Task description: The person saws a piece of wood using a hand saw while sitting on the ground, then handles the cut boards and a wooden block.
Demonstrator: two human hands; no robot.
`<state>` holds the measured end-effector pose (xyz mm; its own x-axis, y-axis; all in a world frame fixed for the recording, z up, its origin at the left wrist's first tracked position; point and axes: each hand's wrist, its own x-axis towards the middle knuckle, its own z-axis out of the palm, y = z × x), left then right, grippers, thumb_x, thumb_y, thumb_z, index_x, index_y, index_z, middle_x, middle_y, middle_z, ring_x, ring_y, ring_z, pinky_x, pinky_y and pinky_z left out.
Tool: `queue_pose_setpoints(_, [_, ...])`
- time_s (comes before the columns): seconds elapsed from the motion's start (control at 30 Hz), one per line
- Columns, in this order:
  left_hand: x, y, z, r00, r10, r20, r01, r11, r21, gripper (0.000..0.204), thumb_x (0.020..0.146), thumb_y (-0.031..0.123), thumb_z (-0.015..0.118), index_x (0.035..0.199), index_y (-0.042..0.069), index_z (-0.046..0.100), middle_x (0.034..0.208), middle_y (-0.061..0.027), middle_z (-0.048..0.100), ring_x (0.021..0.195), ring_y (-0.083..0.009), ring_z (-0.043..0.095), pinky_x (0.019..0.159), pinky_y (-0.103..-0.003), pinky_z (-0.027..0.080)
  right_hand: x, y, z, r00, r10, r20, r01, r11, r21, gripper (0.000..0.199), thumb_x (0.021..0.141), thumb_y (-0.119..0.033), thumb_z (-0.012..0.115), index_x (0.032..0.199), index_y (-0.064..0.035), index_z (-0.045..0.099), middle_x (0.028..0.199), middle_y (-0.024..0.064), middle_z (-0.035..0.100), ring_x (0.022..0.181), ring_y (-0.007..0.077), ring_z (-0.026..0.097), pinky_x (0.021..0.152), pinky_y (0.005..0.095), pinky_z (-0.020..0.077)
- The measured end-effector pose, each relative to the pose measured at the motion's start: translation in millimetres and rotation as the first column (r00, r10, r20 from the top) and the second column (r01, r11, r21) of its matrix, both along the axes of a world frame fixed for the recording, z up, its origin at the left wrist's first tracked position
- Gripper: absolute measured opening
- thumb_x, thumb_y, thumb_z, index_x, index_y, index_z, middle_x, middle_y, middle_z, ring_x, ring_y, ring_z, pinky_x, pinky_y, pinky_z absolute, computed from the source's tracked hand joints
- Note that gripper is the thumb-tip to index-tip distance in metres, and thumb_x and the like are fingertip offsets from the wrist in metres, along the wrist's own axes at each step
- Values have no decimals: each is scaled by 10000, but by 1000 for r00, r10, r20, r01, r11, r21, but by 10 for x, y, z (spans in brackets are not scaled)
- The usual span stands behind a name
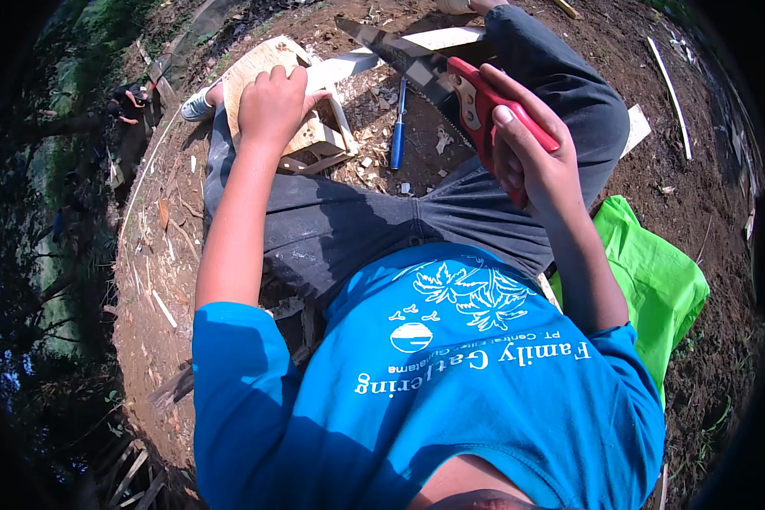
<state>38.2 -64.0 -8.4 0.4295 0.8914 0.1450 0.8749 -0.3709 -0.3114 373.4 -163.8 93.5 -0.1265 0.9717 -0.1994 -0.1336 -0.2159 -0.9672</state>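
My right hand [535, 157] is wrapped around the red handle of a hand saw [408, 59]. The saw's dark blade points up and to the left, crossing over a pale wooden strip [353, 65]. Whether the teeth touch the wood cannot be made out. My left hand [272, 106] presses down on the near end of the strip, fingers curled over it and thumb stretched to the right. Beneath that hand sits a small wooden box frame [314, 157] with a light board [259, 64] at its left side. The hand partly hides where strip and frame meet.
Between my bent legs, a blue-handled tool [398, 140] with a thin metal shaft lies among wood chips. A bright green bag [650, 280] lies at my right side. Thin wood sticks [671, 98] are scattered on the soil. Another person [127, 102] is far left.
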Motion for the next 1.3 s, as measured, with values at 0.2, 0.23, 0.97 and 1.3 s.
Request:
queue_pose_setpoints(0.2, [-43,-135,-178,996,86,12,-84,991,-108,613,987,643,503,1228,87,594,1113,-135,601,1093,-338,583,939,-473,468,102,-259,-361,999,37,-3,-37,999,29,534,1031,-248,643,1507,-55,499,870,3,645,580,14,501,497,183,379])
queue_pose_setpoints(0.23, [-49,-119,-234,994,93,52,-89,994,-64,653,983,669,489,1275,94,589,1141,-145,607,1120,-345,582,962,-481,462,120,-284,-402,997,66,-51,-65,998,23,544,1032,-251,644,1516,-55,491,892,5,647,607,14,507,519,181,389])
queue_pose_setpoints(0.97, [-441,494,-479,958,248,145,-214,952,-217,818,892,770,547,1460,181,544,1367,-161,581,1301,-361,558,1092,-481,440,-281,-21,-1110,996,-88,15,82,972,221,511,1010,-197,664,1466,3,547,1113,60,701,927,56,601,840,218,484])
queue_pose_setpoints(1.3, [-505,579,-572,947,272,172,-230,946,-230,861,892,794,513,1466,152,537,1399,-172,571,1348,-359,521,1139,-487,377,-697,470,-1450,984,-173,28,157,940,302,487,994,-209,680,1437,-29,591,953,33,701,799,53,606,727,232,495])
